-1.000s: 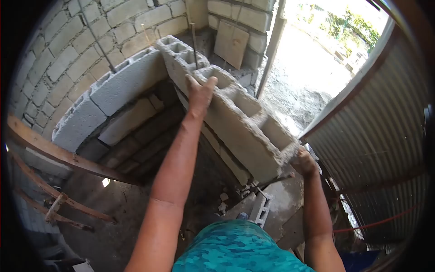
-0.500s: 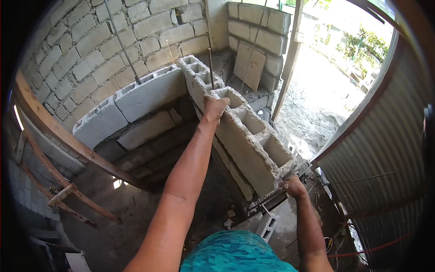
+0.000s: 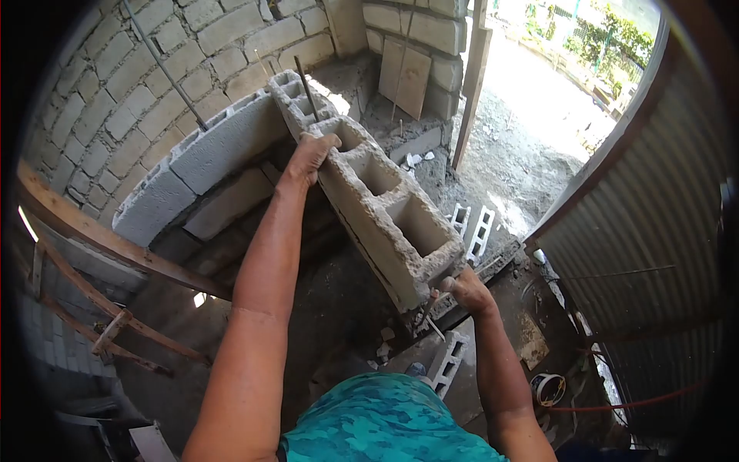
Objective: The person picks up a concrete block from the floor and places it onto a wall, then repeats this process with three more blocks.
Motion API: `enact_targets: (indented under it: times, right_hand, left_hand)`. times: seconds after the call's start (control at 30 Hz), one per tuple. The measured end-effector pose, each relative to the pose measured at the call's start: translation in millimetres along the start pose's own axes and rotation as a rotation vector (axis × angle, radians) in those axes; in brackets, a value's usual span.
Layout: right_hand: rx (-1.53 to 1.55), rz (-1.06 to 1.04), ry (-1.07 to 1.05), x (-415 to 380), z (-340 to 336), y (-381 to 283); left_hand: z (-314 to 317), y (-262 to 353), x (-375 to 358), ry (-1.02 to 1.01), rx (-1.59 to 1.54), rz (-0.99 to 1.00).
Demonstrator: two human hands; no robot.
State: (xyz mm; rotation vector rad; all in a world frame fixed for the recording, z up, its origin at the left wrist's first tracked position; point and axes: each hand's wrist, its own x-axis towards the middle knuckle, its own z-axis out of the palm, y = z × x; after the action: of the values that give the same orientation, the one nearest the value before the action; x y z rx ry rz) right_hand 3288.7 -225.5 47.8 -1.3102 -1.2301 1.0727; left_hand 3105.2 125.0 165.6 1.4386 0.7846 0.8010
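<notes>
A hollow grey concrete block (image 3: pixel 358 223) with open cells and rough edges lies along the top of a low block wall. My left hand (image 3: pixel 314 156) is closed over the upper edge of its far end, close to an upright steel bar (image 3: pixel 306 88). At the near end, my right hand (image 3: pixel 469 292) is closed against the block's lower corner, its fingertips partly hidden. Beyond my left hand, another hollow block (image 3: pixel 289 96) continues the row. A thin rod (image 3: pixel 433 327) shows below the near end, beside my right hand.
A second low block wall (image 3: pixel 223 150) curves off to the left, with a leaning steel bar (image 3: pixel 165 69). Loose hollow blocks lie at right (image 3: pixel 481 233) and near my shirt (image 3: pixel 448 362). Corrugated metal sheeting (image 3: pixel 639 231) stands at right; a wooden beam (image 3: pixel 115 231) crosses the left.
My view has shifted, so most of the scene sits further left and higher. Both hands stay at the block's two ends. More loose blocks show beyond its near end.
</notes>
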Motion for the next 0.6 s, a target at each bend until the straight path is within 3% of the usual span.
enact_targets:
  times: [0.3, 0.5, 0.6]
  right_hand:
    - [0.095, -0.017, 0.226, 0.3, 22.9, -19.8]
    - [0.172, 0.093, 0.083, 6.2, 23.4, -22.4]
    - [0.172, 0.092, 0.115, 5.5, 26.3, -26.3]
  left_hand:
    - [-1.4, -3.2, 3.2, -0.042, 0.069, -0.008]
    - [-16.0, -14.8, 4.1, -0.034, -0.021, 0.037]
    - [-20.8, -22.6, 11.7, 0.022, 0.003, 0.028]
